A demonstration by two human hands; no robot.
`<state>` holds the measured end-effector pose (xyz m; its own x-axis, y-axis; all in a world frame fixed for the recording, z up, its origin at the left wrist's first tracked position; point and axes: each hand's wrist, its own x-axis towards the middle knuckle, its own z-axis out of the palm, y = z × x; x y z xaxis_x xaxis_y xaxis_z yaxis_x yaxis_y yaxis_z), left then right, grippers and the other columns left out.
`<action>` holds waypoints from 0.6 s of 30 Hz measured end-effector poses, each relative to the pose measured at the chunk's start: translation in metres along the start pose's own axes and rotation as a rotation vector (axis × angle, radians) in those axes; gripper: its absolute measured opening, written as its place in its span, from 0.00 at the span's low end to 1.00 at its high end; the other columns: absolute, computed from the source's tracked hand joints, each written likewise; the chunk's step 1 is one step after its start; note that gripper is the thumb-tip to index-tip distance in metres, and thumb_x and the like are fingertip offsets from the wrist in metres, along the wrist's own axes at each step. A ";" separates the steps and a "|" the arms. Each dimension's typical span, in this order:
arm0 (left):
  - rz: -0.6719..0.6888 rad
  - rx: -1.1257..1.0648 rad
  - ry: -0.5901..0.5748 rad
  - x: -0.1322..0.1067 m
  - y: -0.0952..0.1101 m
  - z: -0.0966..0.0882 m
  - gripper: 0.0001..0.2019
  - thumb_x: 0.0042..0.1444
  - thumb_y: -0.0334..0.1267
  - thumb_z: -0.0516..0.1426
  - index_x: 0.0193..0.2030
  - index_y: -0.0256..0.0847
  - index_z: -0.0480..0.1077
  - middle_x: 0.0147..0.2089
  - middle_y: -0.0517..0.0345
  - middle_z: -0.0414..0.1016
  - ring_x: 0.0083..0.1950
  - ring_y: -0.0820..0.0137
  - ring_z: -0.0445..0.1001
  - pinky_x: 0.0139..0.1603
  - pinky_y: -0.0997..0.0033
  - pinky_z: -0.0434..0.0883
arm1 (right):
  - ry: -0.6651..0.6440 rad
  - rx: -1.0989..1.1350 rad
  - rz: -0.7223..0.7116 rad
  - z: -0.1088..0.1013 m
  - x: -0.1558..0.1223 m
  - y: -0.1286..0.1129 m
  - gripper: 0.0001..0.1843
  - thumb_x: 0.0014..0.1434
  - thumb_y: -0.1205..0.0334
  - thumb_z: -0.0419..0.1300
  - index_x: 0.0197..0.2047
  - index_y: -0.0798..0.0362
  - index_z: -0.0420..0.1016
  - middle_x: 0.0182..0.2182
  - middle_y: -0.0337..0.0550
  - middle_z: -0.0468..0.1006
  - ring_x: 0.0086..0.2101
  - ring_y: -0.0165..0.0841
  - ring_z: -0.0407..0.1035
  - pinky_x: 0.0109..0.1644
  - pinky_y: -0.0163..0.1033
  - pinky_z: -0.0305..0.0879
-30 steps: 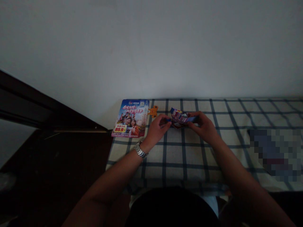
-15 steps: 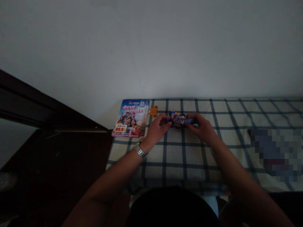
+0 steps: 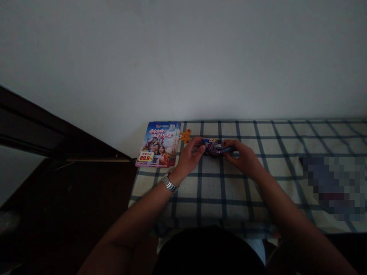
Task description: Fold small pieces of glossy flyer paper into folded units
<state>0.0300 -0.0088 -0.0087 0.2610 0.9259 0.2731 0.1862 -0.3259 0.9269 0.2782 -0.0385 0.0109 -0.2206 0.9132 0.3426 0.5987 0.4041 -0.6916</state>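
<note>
Both of my hands pinch a small printed paper piece (image 3: 216, 146), blue, white and red, held low over a checked cloth (image 3: 223, 183). My left hand (image 3: 190, 154), with a metal watch on its wrist, grips the piece's left end with closed fingers. My right hand (image 3: 242, 156) grips the right end, fingers curled over it. The piece looks folded or crumpled between them, and its exact shape is hard to make out in the dim light.
A stack of colourful flyers (image 3: 158, 143) lies at the cloth's far left corner, with a small orange shape (image 3: 185, 135) beside it. A white wall rises behind. Dark wooden furniture (image 3: 57, 168) stands to the left. A blurred patch (image 3: 332, 187) lies on the right.
The paper piece has been pressed lower and flatter between my hands. Both hands stay in nearly the same place, moving slightly closer to the cloth.
</note>
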 end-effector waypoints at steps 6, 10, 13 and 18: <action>-0.027 -0.020 0.026 0.001 0.000 0.000 0.16 0.69 0.52 0.57 0.53 0.42 0.69 0.50 0.51 0.79 0.52 0.63 0.80 0.56 0.62 0.77 | -0.029 -0.029 -0.025 0.002 -0.001 0.001 0.15 0.60 0.65 0.62 0.50 0.47 0.72 0.56 0.47 0.81 0.52 0.44 0.79 0.55 0.50 0.77; -0.034 0.017 -0.016 0.004 -0.005 -0.004 0.15 0.68 0.50 0.58 0.50 0.42 0.69 0.49 0.52 0.78 0.51 0.64 0.80 0.53 0.63 0.78 | -0.050 -0.047 -0.040 0.003 -0.002 0.000 0.14 0.60 0.65 0.62 0.50 0.46 0.72 0.56 0.47 0.80 0.55 0.45 0.77 0.58 0.52 0.75; -0.026 0.007 -0.102 0.005 -0.008 -0.011 0.14 0.68 0.49 0.58 0.51 0.42 0.69 0.48 0.52 0.78 0.51 0.63 0.80 0.52 0.62 0.79 | -0.069 -0.044 -0.057 0.004 -0.003 0.001 0.13 0.61 0.66 0.62 0.49 0.46 0.71 0.57 0.46 0.80 0.56 0.44 0.76 0.60 0.53 0.74; 0.038 0.016 -0.214 0.008 0.001 -0.022 0.15 0.70 0.45 0.58 0.59 0.45 0.72 0.58 0.52 0.77 0.57 0.64 0.79 0.59 0.61 0.78 | -0.089 -0.050 -0.043 0.003 -0.004 0.003 0.13 0.61 0.65 0.62 0.49 0.45 0.71 0.58 0.45 0.79 0.56 0.44 0.76 0.60 0.53 0.74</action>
<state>0.0118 0.0025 -0.0003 0.4626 0.8519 0.2455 0.1870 -0.3645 0.9122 0.2787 -0.0404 0.0058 -0.3132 0.8970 0.3118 0.6241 0.4419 -0.6444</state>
